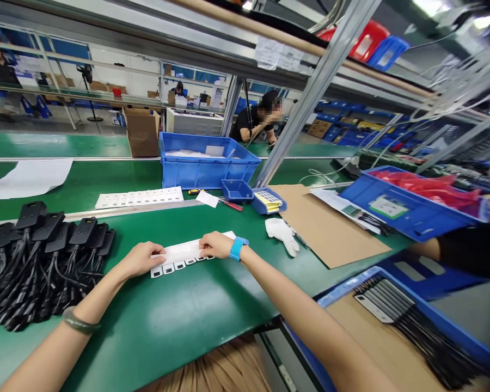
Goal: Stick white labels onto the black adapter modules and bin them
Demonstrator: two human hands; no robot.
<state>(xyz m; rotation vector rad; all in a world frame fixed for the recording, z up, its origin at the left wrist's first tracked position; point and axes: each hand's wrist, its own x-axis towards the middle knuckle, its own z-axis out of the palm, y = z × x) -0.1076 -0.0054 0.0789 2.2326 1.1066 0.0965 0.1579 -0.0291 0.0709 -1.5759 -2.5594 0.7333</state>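
Note:
A white strip of labels (182, 252) with dark squares along its near edge lies on or just over the green work surface in front of me. My left hand (145, 259) grips its left end between thumb and fingers. Farther right, my right hand (217, 245) has its fingers closed on the same strip, with the strip's right end showing beyond it. Left of my hands lies a pile of black boxes with cables (57, 245). A second white label sheet (139, 197) rests behind the strip.
A large blue bin (210, 169) stands at the back, near a small blue tray (237, 190) and a screwdriver (232, 205). Right are a white glove (283, 235), cardboard (330, 228) and a bin of red bags (412, 201). Another person's arm (469, 250) reaches in there.

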